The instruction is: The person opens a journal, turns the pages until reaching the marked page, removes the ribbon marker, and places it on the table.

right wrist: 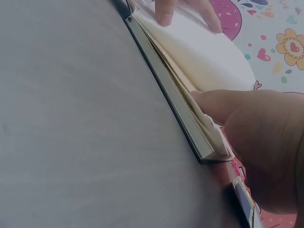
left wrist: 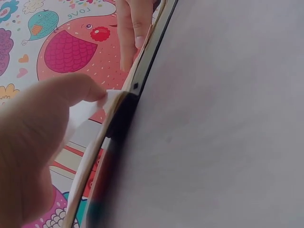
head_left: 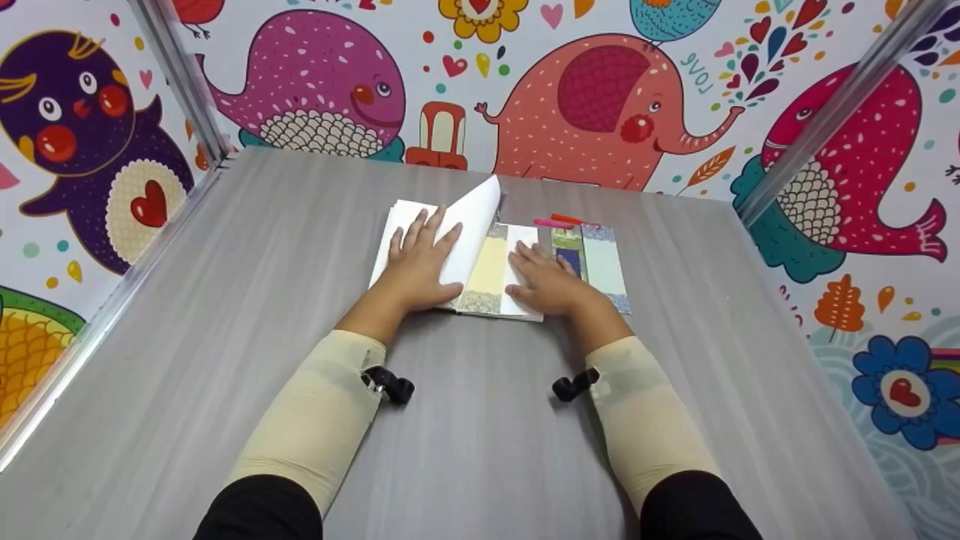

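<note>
An open notebook (head_left: 385,238) lies on the table, its right side bearing a yellow paper with a patterned border (head_left: 486,264) and a white paper strip (head_left: 523,235). My left hand (head_left: 417,266) rests with spread fingers on the white left-hand page, whose far corner (head_left: 486,196) curls up near the spine. On the white strip, my right hand (head_left: 549,285) presses with its fingers extended. The right wrist view shows the page block (right wrist: 166,92) edge-on, with the right thumb (right wrist: 213,104) against the upper sheets. In the left wrist view, the left thumb (left wrist: 71,90) touches a page.
Right of the notebook lie a pale green card with patterned ends (head_left: 604,262) and a green-and-blue card (head_left: 568,259), partly hidden by the right hand. Behind them are a pink pen (head_left: 553,223) and an orange pen (head_left: 568,219). Cartoon-printed walls (head_left: 480,90) border the grey table (head_left: 480,442).
</note>
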